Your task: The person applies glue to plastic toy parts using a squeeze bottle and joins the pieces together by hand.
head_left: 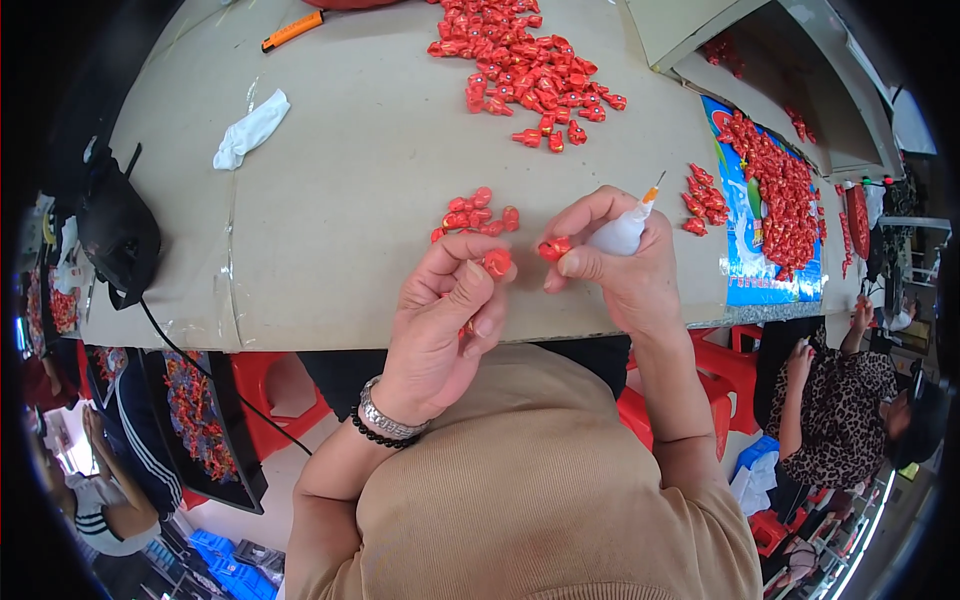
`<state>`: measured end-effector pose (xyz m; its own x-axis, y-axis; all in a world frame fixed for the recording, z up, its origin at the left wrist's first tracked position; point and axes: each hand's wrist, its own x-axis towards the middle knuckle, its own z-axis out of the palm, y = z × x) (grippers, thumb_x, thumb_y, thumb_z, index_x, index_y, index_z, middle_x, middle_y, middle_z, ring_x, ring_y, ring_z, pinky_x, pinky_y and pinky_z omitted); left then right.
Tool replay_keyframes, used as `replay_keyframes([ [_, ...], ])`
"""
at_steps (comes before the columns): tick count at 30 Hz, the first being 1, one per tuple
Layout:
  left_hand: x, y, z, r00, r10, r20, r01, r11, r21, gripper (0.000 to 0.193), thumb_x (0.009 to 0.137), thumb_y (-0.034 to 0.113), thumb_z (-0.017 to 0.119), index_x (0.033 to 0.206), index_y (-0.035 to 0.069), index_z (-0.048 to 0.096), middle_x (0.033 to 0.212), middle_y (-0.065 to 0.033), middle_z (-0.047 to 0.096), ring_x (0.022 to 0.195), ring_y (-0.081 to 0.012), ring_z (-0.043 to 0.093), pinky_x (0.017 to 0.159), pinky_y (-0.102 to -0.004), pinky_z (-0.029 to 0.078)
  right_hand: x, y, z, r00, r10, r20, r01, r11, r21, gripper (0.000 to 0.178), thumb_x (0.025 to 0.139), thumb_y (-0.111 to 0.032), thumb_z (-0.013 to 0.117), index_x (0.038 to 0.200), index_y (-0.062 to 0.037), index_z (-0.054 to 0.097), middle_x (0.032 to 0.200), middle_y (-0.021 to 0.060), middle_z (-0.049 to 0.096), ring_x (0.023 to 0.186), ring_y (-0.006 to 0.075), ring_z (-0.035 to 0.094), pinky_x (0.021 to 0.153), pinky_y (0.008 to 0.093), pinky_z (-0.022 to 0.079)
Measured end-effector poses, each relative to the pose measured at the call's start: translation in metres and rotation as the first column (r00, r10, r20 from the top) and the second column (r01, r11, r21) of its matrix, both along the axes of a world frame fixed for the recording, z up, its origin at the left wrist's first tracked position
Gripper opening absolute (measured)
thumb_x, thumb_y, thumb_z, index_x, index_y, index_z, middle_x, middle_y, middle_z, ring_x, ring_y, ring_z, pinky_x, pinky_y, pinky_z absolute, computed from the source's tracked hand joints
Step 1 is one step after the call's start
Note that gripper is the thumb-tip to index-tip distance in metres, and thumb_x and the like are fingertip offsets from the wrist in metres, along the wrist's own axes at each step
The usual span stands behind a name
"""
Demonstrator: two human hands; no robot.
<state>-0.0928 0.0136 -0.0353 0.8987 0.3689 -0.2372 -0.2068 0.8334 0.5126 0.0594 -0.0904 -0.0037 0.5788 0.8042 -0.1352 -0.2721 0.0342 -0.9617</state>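
Observation:
Just above the table's near edge, my left hand (432, 330) pinches a small round red plastic piece (496, 263) between thumb and forefinger. A bit more red shows between its curled lower fingers, too hidden to make out. My right hand (630, 265) is closed on two things. At its fingertips is a small red and gold figure part (554, 248), a short gap from the left hand's piece. Against the palm rests a white squeeze bottle (620, 232) with an orange collar and a thin needle tip pointing up. A small cluster of red pieces (480, 210) lies just beyond my left hand.
Across the table (350, 200) lies a large heap of red figure parts (540, 75). More cover a blue printed sheet (775, 200) at right, by an open box (790, 80). At left are a crumpled white cloth (250, 128), an orange cutter knife (292, 31) and a black cap-like object (118, 230).

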Motion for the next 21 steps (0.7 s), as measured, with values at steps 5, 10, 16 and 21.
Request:
replay_keyframes([
  [5, 0.001, -0.004, -0.002, 1.000, 0.026, -0.016, -0.025, 0.995, 0.101, 0.023, 0.091, 0.018, 0.058, 0.110, 0.005, 0.055, 0.081, 0.0023, 0.058, 0.056, -0.0026, 0.040, 0.043, -0.0173, 0.028, -0.003, -0.003, -0.004, 1.000, 0.022, -0.009, -0.022, 1.000, 0.020, 0.015, 0.070, 0.007, 0.070, 0.080, 0.0034, 0.059, 0.072, 0.0112, 0.062, 0.058, 0.0157, 0.061, 0.050, 0.0269, 0.051],
  [10, -0.001, -0.003, -0.005, 0.994, 0.098, -0.044, -0.074, 0.922, 0.380, 0.021, 0.089, 0.011, 0.061, 0.107, 0.001, 0.056, 0.082, 0.0013, 0.060, 0.060, -0.0001, 0.042, 0.047, -0.0166, 0.030, -0.009, -0.004, 0.004, 0.995, 0.008, 0.099, -0.003, 0.999, -0.051, 0.012, 0.071, 0.005, 0.071, 0.078, 0.0020, 0.062, 0.070, 0.0072, 0.063, 0.058, 0.0114, 0.059, 0.053, 0.0239, 0.049],
  [16, 0.000, -0.004, -0.002, 0.982, 0.184, -0.041, -0.121, 0.781, 0.613, 0.017, 0.087, 0.005, 0.061, 0.102, -0.002, 0.058, 0.089, -0.0032, 0.063, 0.077, -0.0048, 0.056, 0.068, -0.0192, 0.046, -0.007, -0.004, 0.003, 0.899, 0.085, 0.430, -0.062, 0.996, -0.067, 0.015, 0.072, -0.002, 0.075, 0.079, 0.0026, 0.062, 0.072, 0.0074, 0.062, 0.059, 0.0110, 0.058, 0.051, 0.0229, 0.046],
  [21, -0.001, -0.005, -0.002, 0.981, 0.195, -0.024, -0.131, 0.742, 0.658, 0.017, 0.086, 0.002, 0.062, 0.102, -0.003, 0.058, 0.090, -0.0042, 0.064, 0.080, -0.0062, 0.058, 0.072, -0.0205, 0.047, -0.008, -0.004, 0.005, 0.872, 0.106, 0.477, -0.068, 0.993, -0.097, 0.017, 0.071, -0.005, 0.077, 0.078, 0.0010, 0.063, 0.072, 0.0056, 0.062, 0.058, 0.0094, 0.057, 0.050, 0.0221, 0.045],
])
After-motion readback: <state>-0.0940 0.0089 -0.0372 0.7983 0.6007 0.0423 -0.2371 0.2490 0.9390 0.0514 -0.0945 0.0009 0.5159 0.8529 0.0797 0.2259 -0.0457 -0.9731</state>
